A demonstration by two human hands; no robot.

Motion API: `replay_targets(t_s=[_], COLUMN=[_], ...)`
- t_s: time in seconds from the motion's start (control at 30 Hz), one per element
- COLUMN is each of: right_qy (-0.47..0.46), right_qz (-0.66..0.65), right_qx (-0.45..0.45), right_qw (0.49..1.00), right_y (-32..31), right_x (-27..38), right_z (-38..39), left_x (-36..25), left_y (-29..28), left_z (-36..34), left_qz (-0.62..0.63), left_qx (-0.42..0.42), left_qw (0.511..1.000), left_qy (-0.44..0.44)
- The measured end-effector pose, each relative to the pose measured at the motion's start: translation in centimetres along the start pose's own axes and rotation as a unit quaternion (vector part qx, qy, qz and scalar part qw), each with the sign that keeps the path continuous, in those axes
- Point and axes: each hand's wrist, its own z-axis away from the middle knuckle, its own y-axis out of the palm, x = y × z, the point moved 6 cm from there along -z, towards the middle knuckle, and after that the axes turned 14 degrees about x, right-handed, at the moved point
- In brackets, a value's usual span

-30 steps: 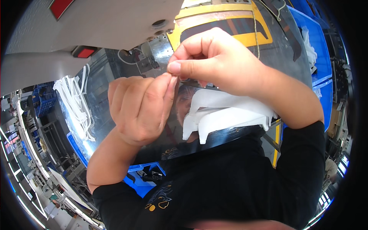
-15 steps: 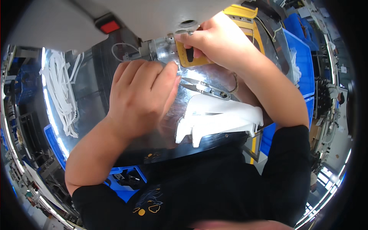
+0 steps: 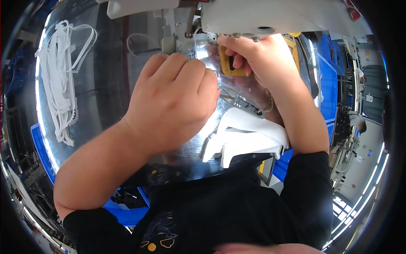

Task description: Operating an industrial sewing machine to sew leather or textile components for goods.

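My left hand [image 3: 175, 95] is closed over the shiny metal table [image 3: 186, 163], fingers curled under; whatever they may hold is hidden. Farther right, my right hand [image 3: 266, 53] reaches up beneath the white head of a sewing machine [image 3: 292, 17]. Its thumb and forefinger pinch together near the needle area, on something too small to make out. The other fingers curl over a yellow plate [image 3: 234, 70]. Between my hands lie metal thread snips [image 3: 242, 101] with a cord loop. Just nearer to me rest white, curved, stacked pieces [image 3: 249, 135].
At the table's left lies a bundle of white strips [image 3: 59, 89], some with toothed edges. Blue bins [image 3: 327, 84] stand along the right side, and another blue bin [image 3: 127, 211] sits below the front edge. The machine head overhangs the far side.
The view has shifted, so the machine head sits higher and farther right. Both hands keep closed poses; my left hand appears larger and slightly more to the right.
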Motion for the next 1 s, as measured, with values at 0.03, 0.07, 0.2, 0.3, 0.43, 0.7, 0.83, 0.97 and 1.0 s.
replay_targets(t_s=[0.03,0.07,0.2,0.3,0.43,0.7,0.83,0.97,1.0], right_qy=[0.0,0.005,0.014,0.001,-0.009,-0.01,-0.015,0.012,0.039], right_qz=[0.001,0.0,-0.004,-0.014,-0.033,-0.012,-0.007,-0.012,-0.008], right_qx=[0.001,0.001,0.005,0.007,0.003,0.007,0.0,0.007,0.016], right_qw=[1.0,1.0,1.0,1.0,0.999,1.0,1.0,1.0,0.999], right_y=[-0.01,-0.02,-0.01,-0.05,0.07,-0.02,-0.09,-0.13,-0.11], right_x=[-0.07,-0.17,-0.41,-0.18,0.17,0.22,0.34,0.14,-0.03], right_z=[-0.06,-0.12,-0.19,-0.04,0.13,0.14,0.35,0.22,0.16], left_x=[0.02,0.06,0.05,0.01,0.02,-0.03,-0.04,0.06,0.1], left_y=[0.05,0.06,0.15,0.09,0.11,0.05,-0.01,0.01,0.0], left_z=[0.01,0.04,0.05,0.01,0.03,-0.04,0.0,0.06,0.05], left_qz=[-0.001,0.0,-0.003,0.0,-0.004,0.0,0.004,0.002,0.005], left_qx=[0.002,0.002,0.006,0.006,0.004,0.0,-0.004,-0.003,0.001], left_qw=[1.0,1.0,1.0,1.0,1.0,1.0,1.0,1.0,1.0], left_qy=[-0.001,-0.002,-0.002,-0.002,-0.003,0.002,0.001,-0.003,-0.004])
